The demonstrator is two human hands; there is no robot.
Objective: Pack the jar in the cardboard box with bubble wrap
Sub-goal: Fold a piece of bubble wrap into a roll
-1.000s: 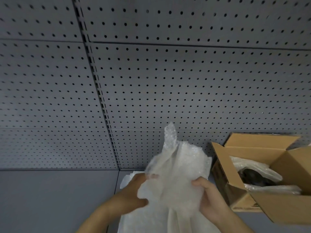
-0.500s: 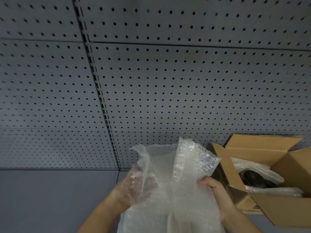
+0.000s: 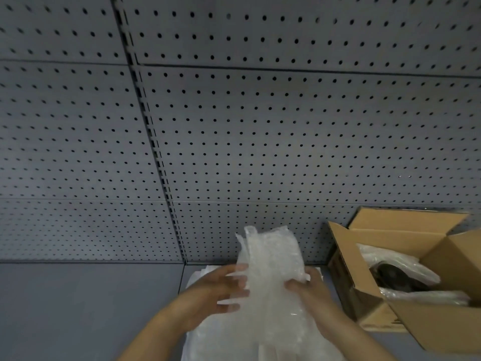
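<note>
your left hand (image 3: 218, 293): it lies against the left side of the bubble wrap (image 3: 270, 264), with the fingers straight and a little spread, touching the sheet and not curled round it.
your right hand (image 3: 309, 290): it grips the right edge of the same bunch, the fingers curled into the plastic.
bubble wrap: you hold it upright and bunched between both hands, above more wrap that lies flat on the grey table (image 3: 78, 308); its top stands in front of the pegboard wall (image 3: 260, 126).
cardboard box (image 3: 421, 327): it stands on the table at your right, near your right hand but apart from it, with all flaps open.
inside the box: clear wrap lies around a dark round thing (image 3: 393, 277); i cannot tell if this is the jar, because it is dark and half covered.
</note>
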